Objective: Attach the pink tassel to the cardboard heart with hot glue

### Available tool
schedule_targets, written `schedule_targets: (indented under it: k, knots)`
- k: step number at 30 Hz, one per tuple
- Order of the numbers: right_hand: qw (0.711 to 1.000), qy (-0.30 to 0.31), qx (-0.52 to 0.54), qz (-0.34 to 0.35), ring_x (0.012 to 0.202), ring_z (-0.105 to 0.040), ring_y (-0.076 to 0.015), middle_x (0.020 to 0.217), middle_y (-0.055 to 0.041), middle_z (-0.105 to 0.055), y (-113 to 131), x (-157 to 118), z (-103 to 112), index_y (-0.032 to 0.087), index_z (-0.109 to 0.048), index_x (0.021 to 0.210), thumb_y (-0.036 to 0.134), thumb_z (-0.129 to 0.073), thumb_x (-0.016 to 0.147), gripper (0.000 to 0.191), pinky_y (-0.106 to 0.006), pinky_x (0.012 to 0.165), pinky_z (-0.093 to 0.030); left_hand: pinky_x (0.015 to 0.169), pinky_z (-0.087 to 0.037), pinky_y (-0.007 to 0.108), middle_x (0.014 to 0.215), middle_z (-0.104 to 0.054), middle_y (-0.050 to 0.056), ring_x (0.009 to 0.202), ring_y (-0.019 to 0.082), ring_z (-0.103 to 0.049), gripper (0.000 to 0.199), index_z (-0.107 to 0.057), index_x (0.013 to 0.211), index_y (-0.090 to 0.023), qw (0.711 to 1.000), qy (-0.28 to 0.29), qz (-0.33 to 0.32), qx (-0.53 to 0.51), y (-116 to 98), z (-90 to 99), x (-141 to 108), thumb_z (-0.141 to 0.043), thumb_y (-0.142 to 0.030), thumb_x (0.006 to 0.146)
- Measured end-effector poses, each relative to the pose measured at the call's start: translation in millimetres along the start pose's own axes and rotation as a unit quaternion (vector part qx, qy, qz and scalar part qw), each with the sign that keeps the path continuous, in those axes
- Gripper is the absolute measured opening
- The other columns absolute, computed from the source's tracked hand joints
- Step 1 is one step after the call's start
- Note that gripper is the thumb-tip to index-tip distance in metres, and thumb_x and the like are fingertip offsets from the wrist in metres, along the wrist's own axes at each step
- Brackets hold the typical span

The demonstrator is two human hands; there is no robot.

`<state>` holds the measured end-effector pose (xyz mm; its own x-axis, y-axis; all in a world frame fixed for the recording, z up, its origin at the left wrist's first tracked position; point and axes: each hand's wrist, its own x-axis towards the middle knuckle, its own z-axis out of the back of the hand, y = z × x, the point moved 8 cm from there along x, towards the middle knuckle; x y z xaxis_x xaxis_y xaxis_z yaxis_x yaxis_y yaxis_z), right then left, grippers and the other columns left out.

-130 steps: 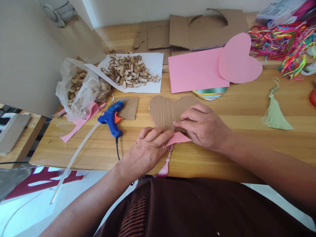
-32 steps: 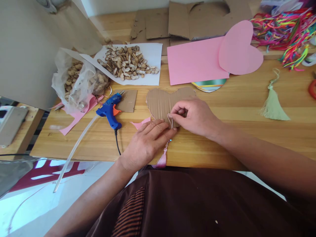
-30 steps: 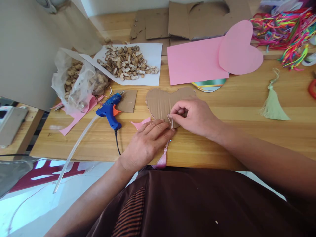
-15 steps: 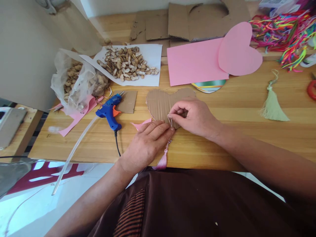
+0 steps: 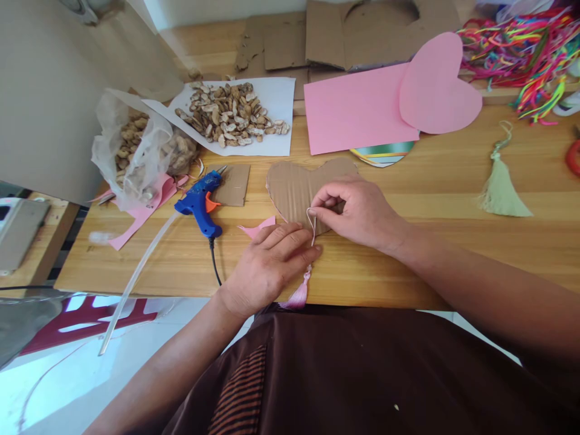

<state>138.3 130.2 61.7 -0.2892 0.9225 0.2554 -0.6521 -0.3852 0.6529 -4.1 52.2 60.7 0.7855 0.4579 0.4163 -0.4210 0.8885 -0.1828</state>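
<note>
A cardboard heart point(image 5: 290, 187) lies on the table in front of me, its tip partly covered by my hands. My right hand point(image 5: 362, 211) rests over its right half, thumb and forefinger pinched on the thin cord loop of a pink tassel point(image 5: 299, 296). That cord runs down past the heart's tip, and the fringe lies at the table's front edge. At the lower left of the heart, my left hand point(image 5: 276, 257) lies flat, fingers stretched out and thumb apart beside the cord. A pink paper scrap point(image 5: 258, 228) shows just above it.
To the left lies a blue glue gun point(image 5: 202, 205) on a cardboard piece point(image 5: 235, 184). Behind are peanut shells point(image 5: 235, 115) on white paper, a plastic bag point(image 5: 154, 133), pink sheet point(image 5: 353, 109) and pink paper heart point(image 5: 439, 87). A pale green tassel point(image 5: 502, 187) and colourful cords point(image 5: 512, 57) lie right.
My left thumb has moved down, away from the fingers, uncovering more of the tassel's cord. My right hand keeps its pinch on the loop. The view has shifted slightly.
</note>
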Motion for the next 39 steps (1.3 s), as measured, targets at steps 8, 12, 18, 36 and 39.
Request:
schedule_targets:
  k: [8,12,18,36,39]
  knots:
    - [1.000,-0.007,-0.001,0.013,0.072,-0.058,-0.0168,0.070,0.0000,-0.067,-0.5,0.5,-0.7,0.021,-0.069,0.072,0.015,-0.076,0.081,0.012,-0.032,0.071,-0.043,0.107,-0.053,0.045,0.128,-0.069,0.011,0.130,0.028,-0.059,0.025,-0.071,0.123,-0.018,1.000,-0.004,0.001,-0.024,1.0,-3.6,-0.3,-0.056,-0.020,0.103]
    - [1.000,-0.012,-0.001,0.014,0.072,-0.059,-0.0164,0.071,-0.0001,-0.068,-1.7,-0.1,-0.3,0.020,-0.070,0.073,0.014,-0.074,0.081,0.012,-0.031,0.070,-0.043,0.107,-0.054,0.046,0.129,-0.070,0.010,0.133,0.030,-0.057,0.025,-0.071,0.123,-0.017,0.999,-0.001,0.002,-0.032,0.5,-5.4,-1.5,-0.056,-0.021,0.103]
    - [1.000,-0.019,-0.004,0.016,0.071,-0.058,-0.0160,0.070,0.0002,-0.067,-3.1,0.3,-1.4,0.020,-0.069,0.071,0.014,-0.073,0.080,0.011,-0.031,0.070,-0.042,0.105,-0.056,0.048,0.127,-0.072,0.011,0.134,0.033,-0.057,0.026,-0.071,0.123,-0.015,0.999,-0.001,-0.001,-0.036,-1.5,-4.7,-2.0,-0.055,-0.019,0.103]
    - [0.999,-0.037,-0.014,0.032,0.069,-0.057,-0.0159,0.068,0.0002,-0.065,-0.7,0.2,0.8,0.020,-0.066,0.069,0.011,-0.068,0.077,0.012,-0.030,0.069,-0.040,0.099,-0.059,0.044,0.125,-0.069,0.012,0.128,0.030,-0.063,0.023,-0.073,0.120,-0.020,0.999,-0.027,0.038,-0.023,0.6,-7.6,-6.2,-0.060,-0.018,0.100]
    - [0.999,-0.035,-0.019,0.034,0.070,-0.057,-0.0160,0.068,0.0002,-0.065,-0.5,-0.3,0.6,0.020,-0.065,0.070,0.010,-0.067,0.076,0.012,-0.030,0.069,-0.040,0.102,-0.058,0.045,0.121,-0.072,0.010,0.132,0.030,-0.061,0.024,-0.073,0.120,-0.019,0.999,-0.023,0.034,-0.032,0.1,-7.8,-6.1,-0.057,-0.017,0.102]
